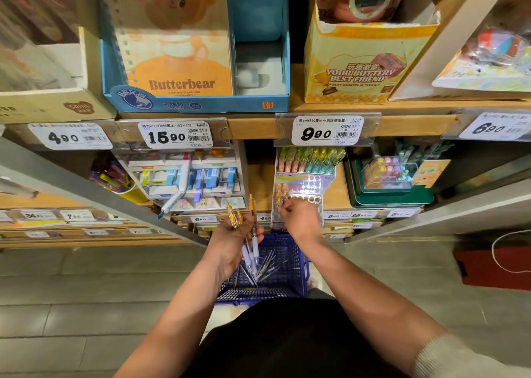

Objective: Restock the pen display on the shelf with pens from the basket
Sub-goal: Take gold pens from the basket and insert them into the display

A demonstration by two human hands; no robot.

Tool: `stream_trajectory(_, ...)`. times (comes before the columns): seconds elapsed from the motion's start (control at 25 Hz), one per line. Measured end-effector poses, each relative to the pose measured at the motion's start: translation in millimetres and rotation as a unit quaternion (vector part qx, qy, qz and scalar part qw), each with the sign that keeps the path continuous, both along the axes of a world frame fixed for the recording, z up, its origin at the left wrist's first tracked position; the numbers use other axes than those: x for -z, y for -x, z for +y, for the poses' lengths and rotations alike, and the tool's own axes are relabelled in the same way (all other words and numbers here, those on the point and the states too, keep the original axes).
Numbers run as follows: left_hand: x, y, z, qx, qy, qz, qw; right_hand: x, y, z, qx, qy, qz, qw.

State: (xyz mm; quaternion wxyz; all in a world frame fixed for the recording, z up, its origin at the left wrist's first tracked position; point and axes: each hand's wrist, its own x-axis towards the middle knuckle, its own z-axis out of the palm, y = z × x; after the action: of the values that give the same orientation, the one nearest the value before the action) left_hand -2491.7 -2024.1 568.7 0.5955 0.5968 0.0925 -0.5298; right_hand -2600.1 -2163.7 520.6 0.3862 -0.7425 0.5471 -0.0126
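The left hand (235, 234) grips pens (249, 247) upright over the basket (300, 262), just left of the pen display (304, 185) at the shelf (336, 196) front edge. The right hand (300, 218), nearer, curls fingers at its front holes; whether it holds a pen, I cannot tell.

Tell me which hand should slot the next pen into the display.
Right, probably. The right hand is at the holes of the pen display; the left hand grips a bunch of pens, so it serves better as supply.

A stationery shop is shown: price tags (174, 135) are clipped along wooden shelves (253, 128), and boxed notebooks (178, 41) and pens (309, 159) are displayed.
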Motion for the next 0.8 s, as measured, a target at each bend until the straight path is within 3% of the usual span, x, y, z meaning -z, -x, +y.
stream_trajectory(0.12, 3, 1, -3, 0.017, 0.0, -0.003, 1.0, -9, 8, 2, 0.044, -0.1, -0.049, 0.993)
stream_trajectory(0.32, 9, 8, -9, 0.085, 0.007, -0.01, 0.996, -32, 16, 15, 0.06, -0.263, -0.218, 0.938)
stream_trajectory(0.56, 11, 11, -14, 0.124, 0.002, -0.026, 0.992, -38, 24, 15, 0.115, -0.325, -0.262, 0.901)
stream_trajectory(0.68, 10, 16, -15, 0.14, 0.009, -0.042, 0.989, -39, 25, 15, 0.11, -0.286, -0.239, 0.921)
stream_trajectory(0.8, 11, 17, -15, 0.142, 0.012, -0.035, 0.989, -43, 25, 12, 0.131, -0.288, -0.242, 0.917)
